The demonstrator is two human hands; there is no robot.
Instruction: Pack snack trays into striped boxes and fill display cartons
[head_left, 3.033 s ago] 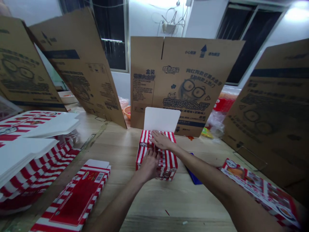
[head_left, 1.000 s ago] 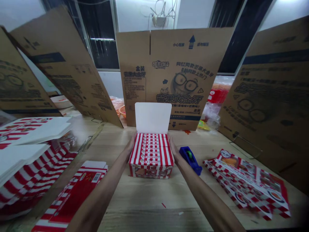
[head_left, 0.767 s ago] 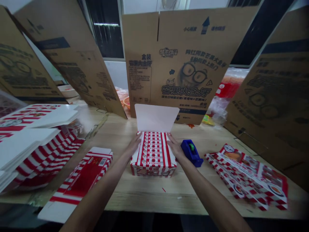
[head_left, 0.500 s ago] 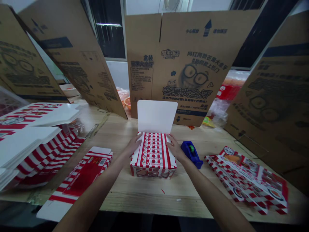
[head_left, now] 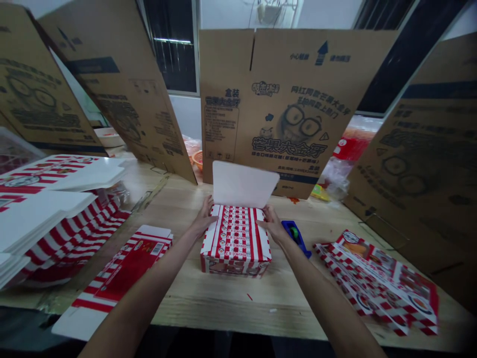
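Four large brown corrugated cardboard sheets printed with a cartoon face in glasses stand on edge round the back of the work area: one far left [head_left: 33, 99], one leaning left of centre [head_left: 122, 89], one facing the camera in the middle [head_left: 290, 109] and one on the right [head_left: 425, 164]. In front of them lies the pale wooden table [head_left: 231, 303].

On its left side sits a tall stack of flat red-and-white striped carton blanks [head_left: 55, 219]. A single flat red carton blank with striped edges [head_left: 122, 273] lies nearer the front edge. On the right, a loose pile of flat printed red-and-white blanks [head_left: 376, 283] is spread out.

In the middle of the table stands the red-and-white striped cardboard box [head_left: 236, 241], filled with rows of small packets. Its plain white lid flap [head_left: 244, 185] is raised at the back, slightly tilted.

The left hand [head_left: 204, 219] is unclenched, fingers stretched forward against the box's left rear corner, touching the lower edge of the lid flap. The right hand [head_left: 274, 226] is likewise unclenched, fingertips at the right rear corner by the flap.

A small blue tape dispenser [head_left: 296, 234] lies just beside the right wrist, partly hidden by it.
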